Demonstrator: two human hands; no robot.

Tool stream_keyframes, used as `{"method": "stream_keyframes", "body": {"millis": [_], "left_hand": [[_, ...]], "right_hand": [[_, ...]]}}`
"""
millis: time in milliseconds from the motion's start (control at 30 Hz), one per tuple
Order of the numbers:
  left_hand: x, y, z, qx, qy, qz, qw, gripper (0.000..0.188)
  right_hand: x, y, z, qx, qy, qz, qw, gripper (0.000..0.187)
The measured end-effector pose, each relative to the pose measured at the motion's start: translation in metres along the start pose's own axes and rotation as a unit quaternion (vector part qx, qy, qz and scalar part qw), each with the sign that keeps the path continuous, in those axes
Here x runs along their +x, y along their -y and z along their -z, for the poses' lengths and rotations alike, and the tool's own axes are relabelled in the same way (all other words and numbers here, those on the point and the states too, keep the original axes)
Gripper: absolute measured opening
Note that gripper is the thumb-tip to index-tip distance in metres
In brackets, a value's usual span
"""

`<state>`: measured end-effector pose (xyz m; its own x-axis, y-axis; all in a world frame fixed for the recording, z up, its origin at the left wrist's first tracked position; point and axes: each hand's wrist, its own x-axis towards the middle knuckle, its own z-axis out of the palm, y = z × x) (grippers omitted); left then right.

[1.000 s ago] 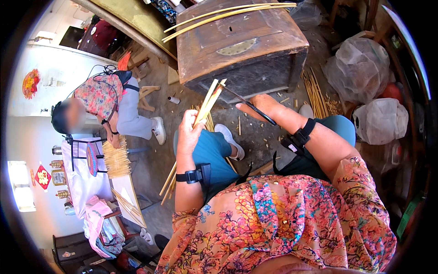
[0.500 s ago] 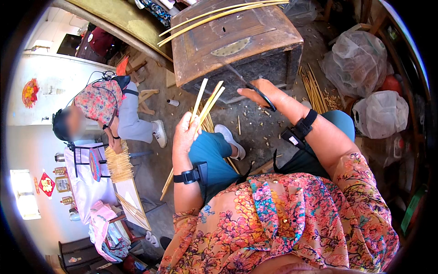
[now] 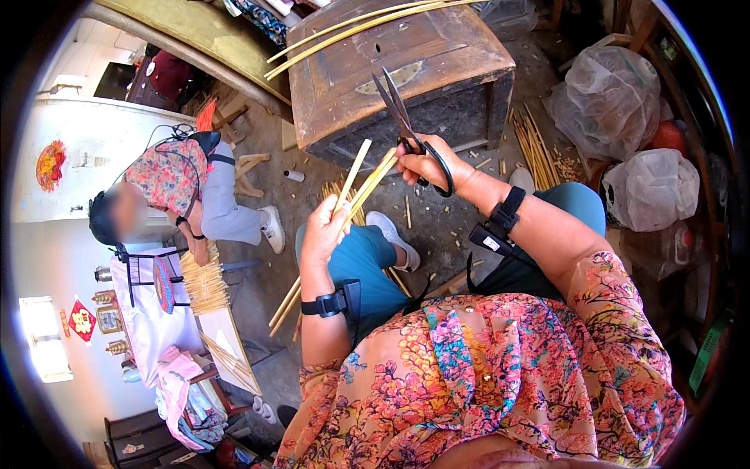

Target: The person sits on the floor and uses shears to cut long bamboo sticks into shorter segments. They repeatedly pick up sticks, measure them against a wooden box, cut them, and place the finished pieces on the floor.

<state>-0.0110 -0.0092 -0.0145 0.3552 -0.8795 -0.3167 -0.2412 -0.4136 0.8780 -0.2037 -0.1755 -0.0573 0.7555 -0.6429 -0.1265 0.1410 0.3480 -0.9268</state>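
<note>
Several pale yellow, bamboo-like strips [image 3: 369, 187] are gripped in my left hand [image 3: 320, 234], their tops fanned apart and pointing up and to the right. My right hand [image 3: 428, 166] has black-handled scissors [image 3: 397, 109] in it, blades slightly parted and pointing away toward the wooden chest. The thumb and fingers of that hand meet the upper ends of two of the strips; one strip stands apart to the left. Behind and below my left hand, more long sticks [image 3: 286, 306] rest beside my leg.
A worn wooden chest [image 3: 437, 47] stands ahead, with long strips [image 3: 367, 30] across its top. Cut sticks [image 3: 533, 148] and scraps lie on the floor. Plastic bags [image 3: 605, 94] crowd the right. At left, another person [image 3: 168, 176] bends over a bundle of sticks [image 3: 205, 277].
My right hand has come left to the strip ends, and the scissors have turned so their parted blades point up. My left hand has shifted slightly right and down with the strips.
</note>
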Motion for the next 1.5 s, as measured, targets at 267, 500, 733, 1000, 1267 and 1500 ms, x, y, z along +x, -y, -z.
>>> {"method": "stream_keyframes", "body": {"millis": [267,500,733,1000,1267,1500], "left_hand": [[0.002,0.008,-0.006,0.084,-0.023,-0.037,0.996,0.013],[-0.008,0.003,-0.013,0.205,-0.046,-0.116,0.971,0.016],[-0.018,0.011,-0.017,0.320,-0.113,-0.331,0.881,0.037],[-0.026,0.004,-0.029,0.363,-0.170,-0.300,0.866,0.024],[-0.012,-0.005,-0.004,0.268,-0.222,-0.090,0.933,0.036],[0.035,-0.057,0.028,0.487,-0.176,-0.160,0.840,0.030]], "right_hand": [[0.001,0.000,-0.003,-0.004,-0.025,-0.027,0.999,0.019],[0.003,-0.005,-0.003,-0.022,-0.044,-0.036,0.998,0.020],[0.002,-0.004,-0.003,-0.015,-0.014,-0.014,1.000,0.018],[0.003,-0.008,0.001,-0.014,0.008,-0.033,0.999,0.018],[0.002,-0.003,-0.001,-0.044,0.034,0.002,0.998,0.016],[-0.003,-0.002,-0.007,-0.042,0.040,-0.005,0.998,0.016]]}}
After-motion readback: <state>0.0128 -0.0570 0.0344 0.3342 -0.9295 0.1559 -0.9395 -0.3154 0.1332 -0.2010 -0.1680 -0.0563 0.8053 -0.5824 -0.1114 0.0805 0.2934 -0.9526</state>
